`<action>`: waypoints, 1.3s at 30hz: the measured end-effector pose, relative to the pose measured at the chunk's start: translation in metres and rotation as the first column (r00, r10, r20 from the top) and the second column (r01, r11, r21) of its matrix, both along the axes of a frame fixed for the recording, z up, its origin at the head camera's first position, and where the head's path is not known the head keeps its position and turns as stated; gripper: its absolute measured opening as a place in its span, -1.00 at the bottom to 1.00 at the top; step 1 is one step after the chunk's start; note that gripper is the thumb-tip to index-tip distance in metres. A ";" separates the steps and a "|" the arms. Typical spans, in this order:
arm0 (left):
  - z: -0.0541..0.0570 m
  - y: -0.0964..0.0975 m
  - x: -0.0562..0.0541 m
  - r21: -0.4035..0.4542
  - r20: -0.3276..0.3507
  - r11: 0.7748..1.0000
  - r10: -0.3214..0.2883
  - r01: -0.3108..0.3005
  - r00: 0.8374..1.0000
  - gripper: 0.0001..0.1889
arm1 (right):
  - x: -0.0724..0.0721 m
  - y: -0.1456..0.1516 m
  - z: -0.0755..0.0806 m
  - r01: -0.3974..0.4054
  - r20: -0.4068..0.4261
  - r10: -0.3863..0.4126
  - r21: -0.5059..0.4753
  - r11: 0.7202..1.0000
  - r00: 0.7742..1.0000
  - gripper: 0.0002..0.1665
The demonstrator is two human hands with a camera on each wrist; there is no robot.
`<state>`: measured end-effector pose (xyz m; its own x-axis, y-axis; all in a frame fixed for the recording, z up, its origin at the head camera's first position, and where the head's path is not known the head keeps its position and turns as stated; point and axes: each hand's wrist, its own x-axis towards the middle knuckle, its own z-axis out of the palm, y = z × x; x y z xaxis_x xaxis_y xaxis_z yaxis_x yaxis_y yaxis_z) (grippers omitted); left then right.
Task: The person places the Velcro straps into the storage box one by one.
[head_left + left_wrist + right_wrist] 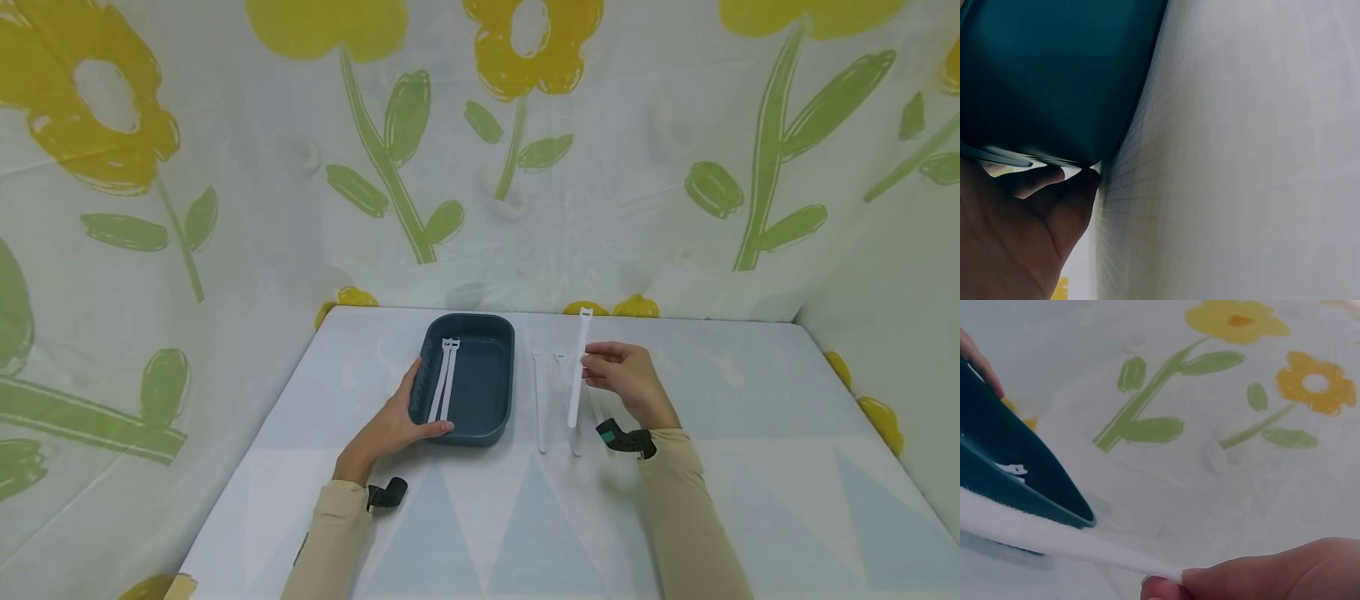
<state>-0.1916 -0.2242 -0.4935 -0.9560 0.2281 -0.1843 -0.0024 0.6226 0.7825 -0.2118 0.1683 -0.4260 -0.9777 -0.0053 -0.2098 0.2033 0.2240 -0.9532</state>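
A dark blue-green rectangular tray (480, 392) stands on the table, with a few white hook-and-loop cable ties (447, 375) lying lengthwise along its left side. My left hand (392, 423) holds the tray at its near left corner, thumb on the near rim and fingers along the left wall. To the right of the tray, my right hand (630, 379) pinches one white cable tie (580, 367) near its middle, raised above the table. Its slotted head points away from me. In the right wrist view this tie (1041, 531) looks soft and fuzzy and crosses before the tray (1054, 481).
Several more white cable ties (540, 408) lie lengthwise on the table (750, 500) between the tray and my right hand, some partly hidden by the raised tie and the hand. A flower-printed cloth (600, 217) hangs behind the table's far edge and along both sides.
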 end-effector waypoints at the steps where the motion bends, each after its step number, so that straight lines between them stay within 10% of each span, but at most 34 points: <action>1: 0.000 0.000 0.000 0.000 0.000 1.000 -0.001 0.001 1.000 0.37 | -0.001 -0.001 0.001 0.001 0.001 -0.001 -0.008 1.000 1.000 -0.46; 39: 0.001 0.001 0.001 0.011 0.001 1.000 0.001 -0.001 1.000 0.37 | -0.029 -0.070 0.022 -0.117 -0.012 0.116 -0.100 0.988 0.993 -0.53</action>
<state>-0.1905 -0.2230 -0.4921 -0.9560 0.2290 -0.1832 -0.0041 0.6143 0.7891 -0.2406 0.0985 -0.4043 -0.9706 -0.1398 -0.1961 0.1752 0.1486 -0.9733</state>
